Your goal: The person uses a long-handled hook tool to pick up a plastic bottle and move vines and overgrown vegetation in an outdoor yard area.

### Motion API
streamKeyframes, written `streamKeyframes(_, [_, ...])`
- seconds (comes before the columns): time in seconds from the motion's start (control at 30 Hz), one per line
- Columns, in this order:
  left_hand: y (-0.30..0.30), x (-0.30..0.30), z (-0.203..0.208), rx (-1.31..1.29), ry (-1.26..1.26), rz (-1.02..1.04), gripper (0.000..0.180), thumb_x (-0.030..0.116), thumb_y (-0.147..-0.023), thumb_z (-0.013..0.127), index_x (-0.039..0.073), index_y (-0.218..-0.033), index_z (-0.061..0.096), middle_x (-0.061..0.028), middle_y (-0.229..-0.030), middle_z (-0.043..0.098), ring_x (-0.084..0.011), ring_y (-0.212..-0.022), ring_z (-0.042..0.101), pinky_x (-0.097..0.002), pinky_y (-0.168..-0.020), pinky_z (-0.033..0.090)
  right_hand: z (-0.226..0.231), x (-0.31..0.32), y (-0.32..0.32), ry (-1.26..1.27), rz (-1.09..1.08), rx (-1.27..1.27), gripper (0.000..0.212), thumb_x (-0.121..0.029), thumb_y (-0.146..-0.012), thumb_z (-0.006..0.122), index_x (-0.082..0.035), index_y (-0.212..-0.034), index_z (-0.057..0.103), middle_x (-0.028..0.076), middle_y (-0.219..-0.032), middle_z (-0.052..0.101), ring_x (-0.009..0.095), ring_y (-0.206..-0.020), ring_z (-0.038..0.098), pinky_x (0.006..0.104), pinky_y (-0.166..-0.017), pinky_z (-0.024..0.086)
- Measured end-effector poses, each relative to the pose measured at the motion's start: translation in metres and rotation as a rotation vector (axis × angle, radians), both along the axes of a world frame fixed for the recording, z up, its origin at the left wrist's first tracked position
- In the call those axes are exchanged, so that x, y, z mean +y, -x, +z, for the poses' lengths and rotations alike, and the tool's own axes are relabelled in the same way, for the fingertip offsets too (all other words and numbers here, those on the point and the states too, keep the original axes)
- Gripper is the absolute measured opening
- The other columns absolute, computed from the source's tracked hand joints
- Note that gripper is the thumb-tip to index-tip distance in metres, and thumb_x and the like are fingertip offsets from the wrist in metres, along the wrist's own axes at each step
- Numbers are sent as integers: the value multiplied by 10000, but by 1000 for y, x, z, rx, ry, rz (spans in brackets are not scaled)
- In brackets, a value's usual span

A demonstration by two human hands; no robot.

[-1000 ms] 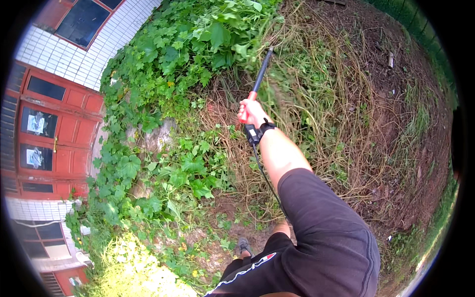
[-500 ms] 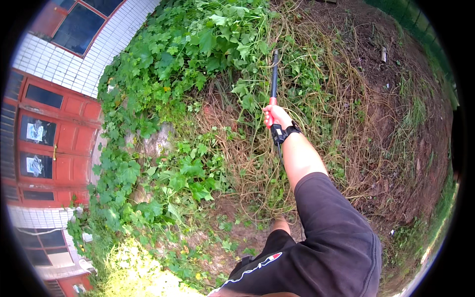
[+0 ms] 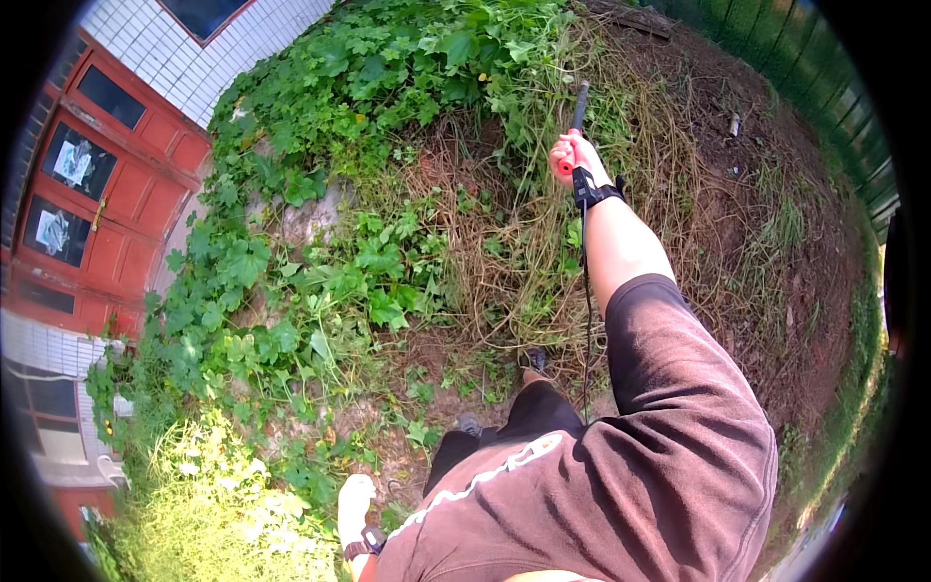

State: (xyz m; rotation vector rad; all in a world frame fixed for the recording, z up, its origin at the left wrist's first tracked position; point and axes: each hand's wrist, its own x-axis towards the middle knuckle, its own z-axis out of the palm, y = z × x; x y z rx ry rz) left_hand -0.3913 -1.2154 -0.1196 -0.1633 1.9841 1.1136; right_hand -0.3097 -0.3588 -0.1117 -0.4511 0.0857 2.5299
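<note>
My right hand [image 3: 574, 155] is stretched far out over the vines, closed round the red grip of a dark-shafted tool [image 3: 580, 109]. The shaft points away from me; I cannot make out a head or blade among the stems beyond it. Under the tool lies a tangle of dry, cut-looking vine stems [image 3: 524, 262]. My left hand [image 3: 357, 497] hangs low at my left side, next to bright, sunlit foliage. It looks washed out white, and its fingers cannot be told apart. Both wrists carry a black strapped device.
Dense broad-leaved green vines [image 3: 320, 126] cover the slope ahead and left. Red doors [image 3: 126, 175] in a white tiled wall [image 3: 165, 68] stand at the left. Bare brown soil [image 3: 756, 223] lies right, before a green fence [image 3: 776, 48]. A dark cable [image 3: 588, 310] hangs from my right wrist.
My right hand with the tool has risen farther out and slightly right; the shaft looks shorter now. My left hand has come into view at the lower left, and my shoes show below.
</note>
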Motion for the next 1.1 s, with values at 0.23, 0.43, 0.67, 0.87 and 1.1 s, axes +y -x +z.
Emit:
streamKeyframes(0.23, [42,-117,-67,180,69,-264,117,114,-919,582,7,-959,611,-67,-778,633,-132,-683,608,-286,-613,505,16,-230,-71,70,90,236,269,-78,-896,549,-109,-663,416,-36,-549,422,105,-486,443,251,-485,405])
streamKeyframes(0.43, [32,-194,-64,30,129,-356,99,130,-915,566,40,-899,603,-55,-754,625,-147,-642,600,-293,-585,501,6,-446,-171,81,28,170,250,-87,-896,545,-103,-670,438,-28,-571,431,97,-483,444,246,-461,398])
streamKeyframes(0.67, [0,-246,-111,15,137,-384,102,165,-923,583,66,-939,597,-64,-737,638,-172,-603,622,-306,-517,499,42,-630,-324,-201,-15,-297,113,-73,-878,586,-91,-837,483,-29,-627,435,87,-482,402,235,-435,358])
streamKeyframes(0.87, [-123,-223,-128,-58,109,-603,83,163,-906,606,80,-915,603,-38,-740,629,-157,-588,600,-311,-516,483,2,-775,-582,25,-93,-576,129,-78,-871,605,-96,-873,477,-27,-639,473,94,-461,414,230,-407,370])
streamKeyframes(1.1, [-219,-202,-99,-21,6,-848,63,92,-900,572,44,-907,613,-28,-764,602,-108,-644,561,-258,-573,458,-74,-1036,-832,409,-319,-802,168,-145,-905,606,-136,-816,464,-28,-591,407,112,-468,412,261,-411,349])
